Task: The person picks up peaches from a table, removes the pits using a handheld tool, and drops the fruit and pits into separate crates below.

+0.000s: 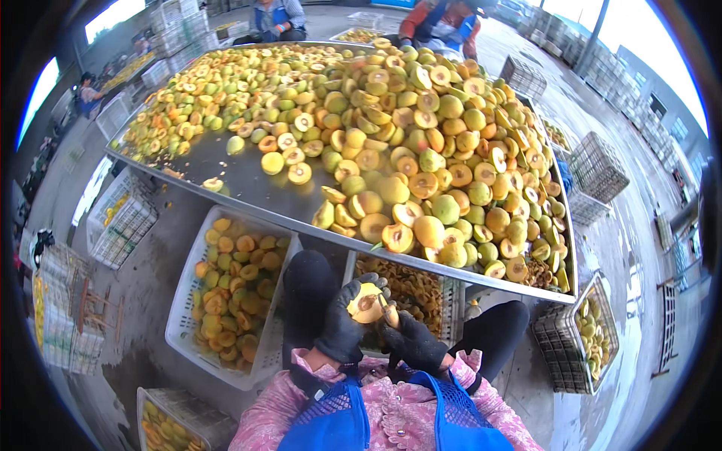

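My left hand (pixel 344 319), in a dark glove, cups a halved peach (pixel 366 303) cut face up over my lap, fingers curled round its rounded back. My right hand (pixel 410 340), gloved too, pinches a small pitting tool (pixel 386 310) whose tip sits at the pit hollow. I judge the half light but soft and wet — it will likely bruise or slip if squeezed, so the skin side is where to hold it, with the cut face left free.

Just beyond my knees, under the table's near edge, a white crate (pixel 188 301) on my left holds finished halves, and a crate of brown pits (pixel 410 289) sits straight ahead. The steel table (pixel 226 177) is bare at its near left corner, while whole and halved peaches (pixel 444 150) pile high toward the right edge and far side. Past the far edge, other seated workers (pixel 444 22) — only their sleeves and aprons show.
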Available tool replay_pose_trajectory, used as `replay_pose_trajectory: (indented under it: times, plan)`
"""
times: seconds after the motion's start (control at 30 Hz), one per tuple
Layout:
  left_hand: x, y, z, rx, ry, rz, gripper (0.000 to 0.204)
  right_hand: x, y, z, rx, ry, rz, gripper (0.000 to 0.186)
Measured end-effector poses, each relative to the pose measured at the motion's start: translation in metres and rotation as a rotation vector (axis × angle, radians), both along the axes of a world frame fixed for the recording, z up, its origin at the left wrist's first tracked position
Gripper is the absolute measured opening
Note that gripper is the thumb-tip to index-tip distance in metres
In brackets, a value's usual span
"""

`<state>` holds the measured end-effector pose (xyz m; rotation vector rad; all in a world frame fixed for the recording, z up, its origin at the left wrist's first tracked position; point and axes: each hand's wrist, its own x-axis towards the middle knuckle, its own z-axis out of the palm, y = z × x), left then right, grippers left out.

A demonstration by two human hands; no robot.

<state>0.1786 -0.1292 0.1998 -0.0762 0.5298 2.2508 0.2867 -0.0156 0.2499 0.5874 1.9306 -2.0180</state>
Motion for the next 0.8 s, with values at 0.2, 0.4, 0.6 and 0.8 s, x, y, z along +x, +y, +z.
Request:
replay_pose_trajectory:
  times: [0.2, 0.4, 0.6, 0.8]
  plan:
    - [0.004, 0.016, -0.014, -0.060, -0.004, -0.049, 0.033, -0.002, 0.005, -0.015, 0.187, 0.083, -0.036, 0.023]
    - [0.006, 0.026, -0.014, -0.110, 0.013, -0.066, 0.035, -0.003, 0.007, -0.021, 0.166, -0.137, -0.041, 0.026]
    - [0.005, 0.034, -0.024, -0.089, -0.135, -0.097, 0.033, -0.007, 0.007, -0.070, 0.320, 0.185, 0.043, 0.029]
    - [0.002, 0.030, -0.036, -0.195, -0.119, -0.096, 0.035, -0.003, -0.003, -0.083, 0.080, 0.071, 0.008, 0.030]
